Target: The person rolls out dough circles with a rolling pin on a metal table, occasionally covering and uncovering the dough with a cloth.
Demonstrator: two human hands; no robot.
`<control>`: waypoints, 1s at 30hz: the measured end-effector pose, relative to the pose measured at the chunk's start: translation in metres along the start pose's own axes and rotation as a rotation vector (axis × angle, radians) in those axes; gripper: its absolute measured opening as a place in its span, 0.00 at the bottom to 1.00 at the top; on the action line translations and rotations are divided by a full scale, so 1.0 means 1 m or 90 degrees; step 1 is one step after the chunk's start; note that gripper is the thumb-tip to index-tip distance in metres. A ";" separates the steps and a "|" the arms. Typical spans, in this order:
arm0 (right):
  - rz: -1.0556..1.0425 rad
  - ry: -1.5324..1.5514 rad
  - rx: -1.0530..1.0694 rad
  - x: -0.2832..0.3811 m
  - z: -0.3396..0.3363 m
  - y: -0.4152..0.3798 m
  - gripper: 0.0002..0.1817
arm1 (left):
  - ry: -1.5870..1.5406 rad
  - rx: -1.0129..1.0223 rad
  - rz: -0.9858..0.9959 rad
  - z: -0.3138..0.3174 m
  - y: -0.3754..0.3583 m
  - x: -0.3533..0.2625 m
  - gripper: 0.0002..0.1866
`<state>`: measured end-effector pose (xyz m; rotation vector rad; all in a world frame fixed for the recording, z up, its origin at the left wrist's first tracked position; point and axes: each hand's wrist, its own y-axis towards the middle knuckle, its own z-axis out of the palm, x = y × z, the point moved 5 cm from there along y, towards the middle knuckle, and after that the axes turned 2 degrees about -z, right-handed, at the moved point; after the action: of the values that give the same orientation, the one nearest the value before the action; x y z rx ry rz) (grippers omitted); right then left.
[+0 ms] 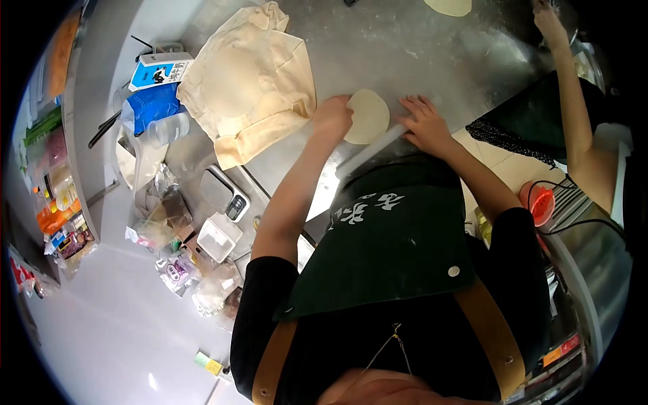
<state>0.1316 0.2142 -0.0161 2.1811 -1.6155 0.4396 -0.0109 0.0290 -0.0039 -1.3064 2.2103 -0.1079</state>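
A round, flat dough sheet (368,116) lies on the metal worktop. My left hand (333,116) is closed on its left edge, the fingers pinching the rim. To the right, my right hand (426,126) lies over the upper end of a white rolling pin (371,152), its fingers stretched out past the pin. The pin slants down towards my apron, just off the dough's lower right side. A cream cloth (250,88) is bunched on the worktop left of my left hand, covering whatever is under it.
A second dough sheet (451,5) lies at the top edge. To the left stand a milk carton (160,71), a blue bag (150,106), a kitchen scale (226,194) and a white tub (219,236). Another person's arm (570,101) reaches in at right, above a red basket (538,202).
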 end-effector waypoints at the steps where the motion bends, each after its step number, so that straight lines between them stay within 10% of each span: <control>1: -0.006 -0.001 0.017 -0.005 -0.003 -0.004 0.18 | -0.018 0.001 0.019 -0.009 -0.009 -0.011 0.11; 23: 0.154 -0.183 -0.130 0.003 0.023 0.059 0.27 | -0.430 0.101 -0.107 0.018 0.011 0.060 0.13; 30: 0.181 -0.151 -0.132 -0.001 0.019 0.109 0.27 | -0.233 0.195 -0.104 0.010 0.033 0.047 0.15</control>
<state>0.0271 0.1776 -0.0193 1.9149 -2.0119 0.0833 -0.0489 0.0091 -0.0440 -1.2220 1.7037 -0.2387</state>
